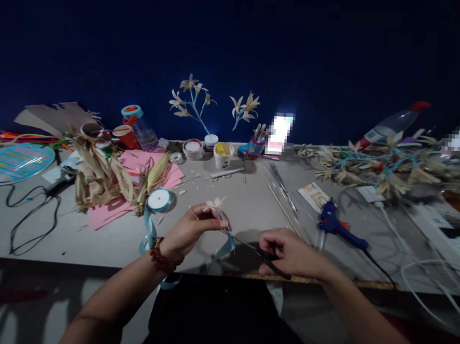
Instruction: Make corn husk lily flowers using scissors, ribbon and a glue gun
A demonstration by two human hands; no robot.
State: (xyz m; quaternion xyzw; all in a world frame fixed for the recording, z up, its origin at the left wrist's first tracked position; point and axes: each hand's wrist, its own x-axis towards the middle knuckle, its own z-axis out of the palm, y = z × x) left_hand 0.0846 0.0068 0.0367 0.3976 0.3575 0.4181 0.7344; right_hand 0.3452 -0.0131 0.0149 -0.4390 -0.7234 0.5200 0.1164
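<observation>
Our left hand (191,224) pinches a pale flower (217,205); our right hand (290,249) grips black-handled scissors (280,270); beneath both, a grey table (104,245); beyond them, a dark-blue wall (238,37).

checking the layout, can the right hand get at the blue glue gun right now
Probably yes: the blue glue gun lies nearby, with nothing tall between it and the right hand. That hand holds scissors, though, and may need to set them down first.
</observation>
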